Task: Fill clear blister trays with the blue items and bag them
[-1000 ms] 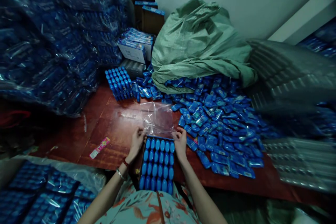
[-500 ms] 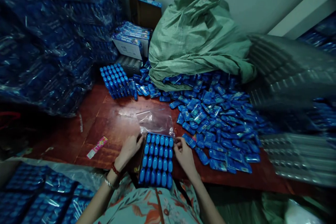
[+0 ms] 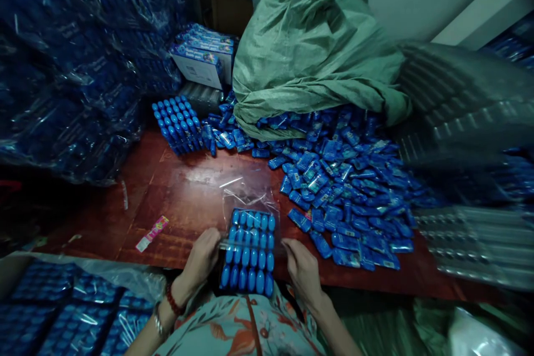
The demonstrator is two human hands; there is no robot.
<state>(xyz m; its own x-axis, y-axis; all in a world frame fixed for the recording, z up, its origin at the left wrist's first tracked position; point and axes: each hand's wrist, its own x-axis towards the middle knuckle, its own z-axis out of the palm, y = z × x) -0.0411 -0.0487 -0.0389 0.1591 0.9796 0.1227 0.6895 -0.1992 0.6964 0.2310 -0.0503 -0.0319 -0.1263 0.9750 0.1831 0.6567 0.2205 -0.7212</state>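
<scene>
A block of blue bottle-like pieces [image 3: 249,258], set in even rows, rests at the table's front edge against the patterned shirt. A clear plastic bag [image 3: 250,196] now covers its far rows. My left hand [image 3: 204,256] pinches the bag's edge at the block's left side. On the right side, my right hand [image 3: 299,264] has its fingers closed on the bag's other edge. The bag's rim stretches between both hands across the block.
Loose blue packets [image 3: 346,194] spill from a green sack [image 3: 312,55]. A second blue block [image 3: 177,125] stands at back left, near boxes [image 3: 200,61]. Clear trays [image 3: 471,245] lie at right, a pink strip [image 3: 152,233] at left, wrapped stacks [image 3: 83,67] beyond.
Both hands have moved toward the body, drawing the bag's mouth from the block's far edge over its far rows. The view has shifted slightly.
</scene>
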